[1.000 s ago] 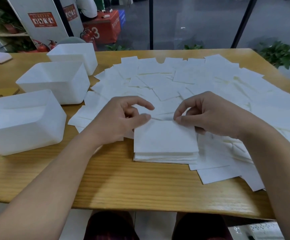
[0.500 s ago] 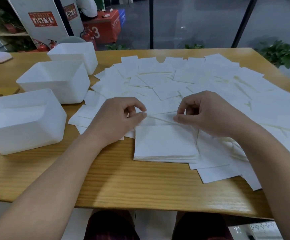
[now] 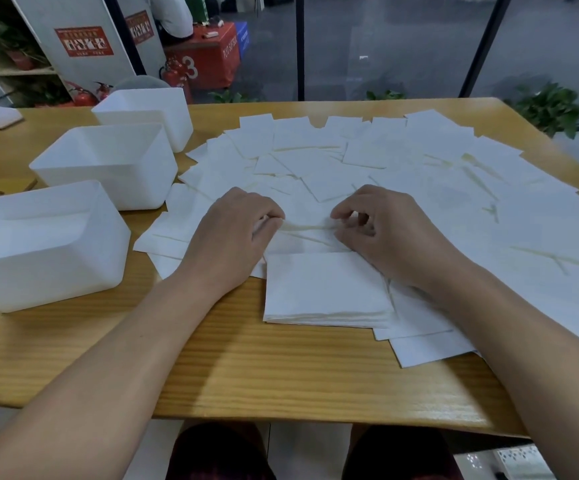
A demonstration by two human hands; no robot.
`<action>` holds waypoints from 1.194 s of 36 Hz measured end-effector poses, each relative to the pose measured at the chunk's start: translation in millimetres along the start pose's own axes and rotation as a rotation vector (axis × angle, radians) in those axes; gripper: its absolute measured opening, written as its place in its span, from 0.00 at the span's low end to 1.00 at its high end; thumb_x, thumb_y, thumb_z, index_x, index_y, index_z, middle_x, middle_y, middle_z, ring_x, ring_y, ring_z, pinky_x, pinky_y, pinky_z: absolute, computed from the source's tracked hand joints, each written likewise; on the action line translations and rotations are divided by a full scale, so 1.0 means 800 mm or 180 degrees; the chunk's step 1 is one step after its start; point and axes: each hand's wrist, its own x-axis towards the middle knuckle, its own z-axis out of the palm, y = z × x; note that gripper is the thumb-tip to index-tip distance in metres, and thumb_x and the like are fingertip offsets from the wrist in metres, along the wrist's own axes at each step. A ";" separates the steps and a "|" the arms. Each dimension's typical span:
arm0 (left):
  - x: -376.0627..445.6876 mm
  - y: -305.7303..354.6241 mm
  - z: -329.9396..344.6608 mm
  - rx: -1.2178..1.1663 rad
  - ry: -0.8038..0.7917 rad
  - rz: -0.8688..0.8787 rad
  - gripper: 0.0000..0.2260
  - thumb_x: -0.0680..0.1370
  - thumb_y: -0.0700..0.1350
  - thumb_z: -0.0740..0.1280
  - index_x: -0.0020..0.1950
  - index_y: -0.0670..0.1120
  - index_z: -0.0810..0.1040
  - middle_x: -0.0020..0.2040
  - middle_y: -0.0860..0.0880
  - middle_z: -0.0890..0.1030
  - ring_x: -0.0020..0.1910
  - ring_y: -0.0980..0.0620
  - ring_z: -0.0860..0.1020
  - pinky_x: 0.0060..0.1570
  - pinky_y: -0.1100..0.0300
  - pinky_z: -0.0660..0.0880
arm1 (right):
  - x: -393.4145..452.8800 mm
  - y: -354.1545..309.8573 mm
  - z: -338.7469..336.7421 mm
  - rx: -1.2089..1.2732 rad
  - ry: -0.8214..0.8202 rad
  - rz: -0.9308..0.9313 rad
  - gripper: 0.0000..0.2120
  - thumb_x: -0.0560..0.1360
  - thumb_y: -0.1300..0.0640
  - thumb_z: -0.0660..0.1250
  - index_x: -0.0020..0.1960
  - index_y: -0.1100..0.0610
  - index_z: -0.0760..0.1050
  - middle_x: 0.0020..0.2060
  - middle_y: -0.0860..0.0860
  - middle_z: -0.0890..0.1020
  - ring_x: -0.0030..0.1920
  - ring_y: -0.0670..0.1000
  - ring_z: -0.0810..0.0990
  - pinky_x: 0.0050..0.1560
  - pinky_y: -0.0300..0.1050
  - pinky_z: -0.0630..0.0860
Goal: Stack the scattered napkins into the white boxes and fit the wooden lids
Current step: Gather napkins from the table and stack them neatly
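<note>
Napkins [image 3: 402,161] lie scattered in overlapping sheets across the far and right-hand parts of a wooden surface [image 3: 246,368], while a squared-up stack of napkins [image 3: 326,292] sits near the front edge, directly before the person. Both bare forearms reach in from the bottom corners of the head view. The left hand [image 3: 232,233] rests just behind the stack's far left corner, its fingers curled and its thumb and fingertips pinching one end of a loose napkin [image 3: 305,225] that lies creased across the scattered sheets. The right hand [image 3: 381,230] mirrors it at the stack's far right corner, fingers bent, pinching the other end of the same loose napkin, so the sheet spans the gap between the two hands. Three white boxes stand open and without lids in a row along the left side: the nearest box [image 3: 39,247] close to the front edge, the middle box [image 3: 108,164] behind it, and the far box [image 3: 146,112] at the back, beside the edge of the napkin spread. What the boxes hold cannot be told from this angle. Beyond the surface, a glass wall shows a red cabinet [image 3: 208,57] marked with a white 3 and green plants [image 3: 547,105].
</note>
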 end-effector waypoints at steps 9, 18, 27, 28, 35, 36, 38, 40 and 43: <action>-0.002 0.008 -0.018 -0.0829 0.0010 -0.0132 0.06 0.86 0.48 0.68 0.59 0.55 0.85 0.53 0.59 0.84 0.46 0.54 0.81 0.47 0.55 0.78 | 0.001 -0.007 -0.008 -0.0035 0.0520 -0.0171 0.03 0.80 0.56 0.75 0.51 0.49 0.86 0.52 0.42 0.83 0.57 0.48 0.76 0.56 0.40 0.71; -0.006 0.016 -0.021 -0.1197 -0.0242 -0.0060 0.11 0.81 0.47 0.77 0.63 0.55 0.84 0.59 0.60 0.85 0.60 0.54 0.83 0.59 0.54 0.81 | -0.003 -0.014 -0.009 0.0436 0.0426 -0.0228 0.05 0.83 0.52 0.73 0.53 0.47 0.87 0.43 0.42 0.84 0.48 0.46 0.79 0.47 0.36 0.68; -0.004 0.013 -0.022 -0.1389 0.0506 0.0055 0.05 0.84 0.46 0.74 0.57 0.48 0.89 0.51 0.56 0.88 0.53 0.49 0.84 0.53 0.55 0.81 | -0.010 -0.029 -0.031 0.0861 0.0793 -0.0379 0.04 0.82 0.55 0.75 0.50 0.51 0.88 0.43 0.44 0.87 0.41 0.51 0.81 0.40 0.41 0.75; -0.004 0.016 -0.024 -0.1547 0.0563 0.0023 0.05 0.83 0.45 0.75 0.56 0.47 0.89 0.50 0.54 0.88 0.51 0.48 0.85 0.51 0.53 0.81 | -0.009 -0.031 -0.034 0.1052 0.0785 -0.0360 0.03 0.82 0.55 0.75 0.50 0.52 0.88 0.42 0.46 0.88 0.40 0.54 0.82 0.39 0.49 0.78; 0.000 0.014 -0.038 -0.2207 -0.0553 -0.0422 0.08 0.85 0.42 0.72 0.62 0.51 0.86 0.30 0.48 0.69 0.31 0.47 0.64 0.36 0.59 0.66 | -0.010 -0.028 -0.059 0.1156 -0.0302 0.0334 0.02 0.81 0.54 0.75 0.52 0.48 0.87 0.26 0.52 0.75 0.27 0.51 0.74 0.33 0.41 0.72; -0.001 0.015 -0.038 -0.2070 -0.0782 -0.0454 0.09 0.85 0.43 0.72 0.63 0.54 0.85 0.30 0.47 0.68 0.31 0.48 0.65 0.37 0.60 0.67 | -0.010 -0.027 -0.061 0.1063 -0.0482 0.0414 0.02 0.81 0.54 0.75 0.52 0.47 0.86 0.27 0.53 0.77 0.27 0.52 0.74 0.33 0.41 0.71; -0.003 0.016 -0.036 -0.1774 -0.1073 -0.0462 0.10 0.84 0.44 0.72 0.64 0.57 0.84 0.30 0.51 0.71 0.30 0.53 0.69 0.37 0.64 0.71 | -0.010 -0.026 -0.061 0.0822 -0.0895 0.0504 0.02 0.81 0.51 0.75 0.53 0.45 0.85 0.27 0.53 0.80 0.27 0.51 0.75 0.32 0.43 0.71; -0.005 0.017 -0.034 -0.1519 -0.1200 -0.0402 0.11 0.84 0.45 0.73 0.64 0.58 0.83 0.30 0.53 0.75 0.31 0.56 0.73 0.39 0.66 0.72 | -0.010 -0.025 -0.057 0.0637 -0.1102 0.0518 0.03 0.80 0.51 0.76 0.53 0.46 0.84 0.27 0.51 0.80 0.27 0.48 0.77 0.31 0.40 0.72; -0.005 0.016 -0.032 -0.1198 -0.1291 -0.0329 0.09 0.83 0.48 0.74 0.61 0.60 0.84 0.32 0.50 0.76 0.32 0.54 0.73 0.41 0.70 0.70 | -0.010 -0.024 -0.054 0.0547 -0.1108 0.0542 0.04 0.79 0.52 0.77 0.52 0.47 0.84 0.27 0.47 0.76 0.26 0.44 0.78 0.29 0.34 0.70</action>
